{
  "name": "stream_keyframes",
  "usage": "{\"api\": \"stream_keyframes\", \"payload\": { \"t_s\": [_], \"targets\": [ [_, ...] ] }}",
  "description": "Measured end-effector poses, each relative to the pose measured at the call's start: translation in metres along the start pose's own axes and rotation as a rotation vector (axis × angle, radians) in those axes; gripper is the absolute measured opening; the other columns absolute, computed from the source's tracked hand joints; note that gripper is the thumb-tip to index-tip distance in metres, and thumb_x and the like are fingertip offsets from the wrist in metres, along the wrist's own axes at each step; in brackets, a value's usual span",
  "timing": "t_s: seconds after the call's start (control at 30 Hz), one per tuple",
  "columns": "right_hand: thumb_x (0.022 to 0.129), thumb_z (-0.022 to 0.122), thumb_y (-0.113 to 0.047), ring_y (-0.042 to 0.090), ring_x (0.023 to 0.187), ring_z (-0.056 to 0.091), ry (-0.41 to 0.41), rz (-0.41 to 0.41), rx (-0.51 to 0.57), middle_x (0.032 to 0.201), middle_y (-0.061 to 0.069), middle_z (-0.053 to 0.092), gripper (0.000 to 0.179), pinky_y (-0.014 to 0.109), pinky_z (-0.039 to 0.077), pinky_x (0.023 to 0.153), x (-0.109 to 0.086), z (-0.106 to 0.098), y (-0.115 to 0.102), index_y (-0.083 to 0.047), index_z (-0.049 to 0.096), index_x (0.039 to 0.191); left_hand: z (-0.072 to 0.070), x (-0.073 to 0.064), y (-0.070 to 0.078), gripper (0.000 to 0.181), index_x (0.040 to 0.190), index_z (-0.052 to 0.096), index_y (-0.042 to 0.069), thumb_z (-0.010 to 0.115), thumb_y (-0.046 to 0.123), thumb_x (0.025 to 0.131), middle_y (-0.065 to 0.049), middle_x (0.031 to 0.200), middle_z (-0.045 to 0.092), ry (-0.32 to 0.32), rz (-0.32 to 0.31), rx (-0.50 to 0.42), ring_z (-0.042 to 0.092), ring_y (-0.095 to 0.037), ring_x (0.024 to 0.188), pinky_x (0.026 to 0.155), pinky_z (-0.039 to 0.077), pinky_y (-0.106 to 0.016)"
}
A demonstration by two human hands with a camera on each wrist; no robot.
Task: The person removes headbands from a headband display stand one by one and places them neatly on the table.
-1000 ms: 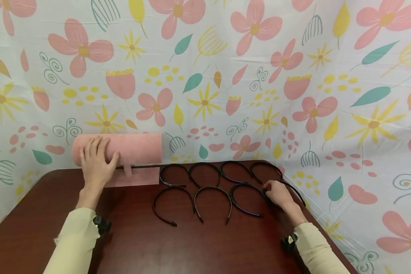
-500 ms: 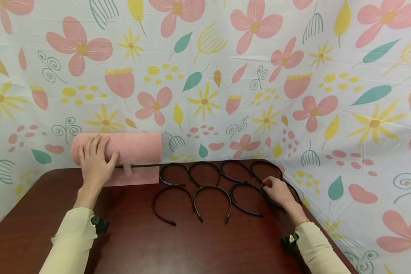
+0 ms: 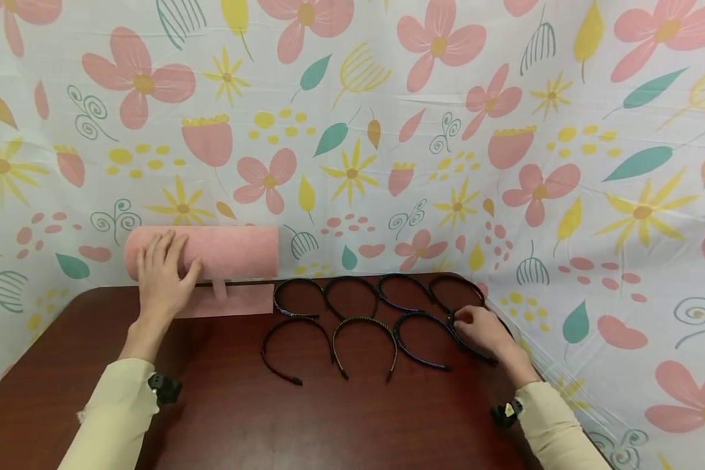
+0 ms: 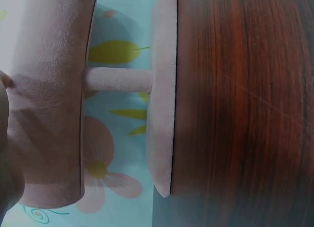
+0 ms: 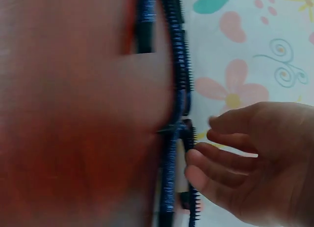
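My left hand [image 3: 164,281] rests on the padded roll of a pink plush-covered T-bar stand [image 3: 235,251], fingers spread over its front and thumb extended. The left wrist view shows the stand's post [image 4: 117,80] and flat base [image 4: 164,104]. At the right end of the front row, my right hand [image 3: 487,329] is over a dark headband [image 3: 478,354], hiding part of it. In the right wrist view, thumb and loosely bent fingers are apart with nothing between them, right beside the bluish headbands [image 5: 168,183].
Several dark headbands lie in two rows, among them a red-tinged one [image 3: 270,365], a gold-toothed one [image 3: 364,320] and a blue one [image 3: 425,359]. The reddish-brown table [image 3: 341,418] meets a flowered curtain [image 3: 352,215] at the back and right.
The headband at the right has swung leftward, its free end now beside the blue one's. My right hand has shifted slightly and its fingers have loosened. My left hand stays on the roll.
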State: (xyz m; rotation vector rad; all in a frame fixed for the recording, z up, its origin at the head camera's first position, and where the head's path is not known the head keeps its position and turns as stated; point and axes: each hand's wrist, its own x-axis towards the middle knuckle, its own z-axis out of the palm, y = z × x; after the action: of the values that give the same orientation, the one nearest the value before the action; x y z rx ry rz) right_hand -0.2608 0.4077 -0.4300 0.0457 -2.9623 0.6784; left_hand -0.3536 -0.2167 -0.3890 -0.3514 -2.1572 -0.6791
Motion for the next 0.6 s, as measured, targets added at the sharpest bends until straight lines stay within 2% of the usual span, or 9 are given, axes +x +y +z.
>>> {"api": "stream_keyframes", "payload": {
  "t_s": [0.1,0.23,0.43,0.6],
  "targets": [
    [0.094,0.062,-0.014,0.038,0.100,0.065,-0.073,0.017,-0.012,0.115,0.025,0.067,0.034,0.048,0.053,0.079,-0.002,0.004,0.001,0.003,0.063,0.122,0.000,0.000,0.000,0.056,0.141,0.049,0.002,0.061,0.027,0.092,-0.024,0.152,0.039,0.001,-0.001,0.002,0.024,-0.040,0.148,0.124,0.002,-0.055],
    [0.091,0.062,-0.010,0.035,0.097,0.066,-0.084,0.017,-0.008,0.111,0.023,0.068,0.035,0.047,0.054,0.078,-0.005,0.006,0.002,0.005,0.063,0.122,-0.001,0.000,0.000,0.056,0.141,0.049,0.002,0.060,0.026,0.092,-0.024,0.152,0.039,0.007,0.003,0.005,0.025,-0.040,0.147,0.123,0.003,-0.056],
    [0.095,0.059,-0.010,0.022,0.070,0.062,-0.139,0.098,0.122,0.086,0.014,0.065,0.037,0.034,0.050,0.061,-0.009,0.005,-0.003,0.007,0.056,0.129,0.000,0.000,-0.002,0.056,0.141,0.049,0.002,0.061,0.027,0.092,-0.023,0.152,0.039,0.004,0.001,0.003,0.025,-0.040,0.148,0.124,0.002,-0.056],
    [0.095,0.058,-0.007,0.020,0.067,0.060,-0.154,0.115,0.151,0.082,0.012,0.063,0.040,0.032,0.049,0.059,-0.012,0.004,-0.005,0.008,0.053,0.131,0.000,0.001,-0.001,0.056,0.142,0.049,0.003,0.061,0.027,0.092,-0.023,0.152,0.039,-0.006,-0.007,0.009,0.024,-0.039,0.148,0.124,0.002,-0.055]
  ]
}}
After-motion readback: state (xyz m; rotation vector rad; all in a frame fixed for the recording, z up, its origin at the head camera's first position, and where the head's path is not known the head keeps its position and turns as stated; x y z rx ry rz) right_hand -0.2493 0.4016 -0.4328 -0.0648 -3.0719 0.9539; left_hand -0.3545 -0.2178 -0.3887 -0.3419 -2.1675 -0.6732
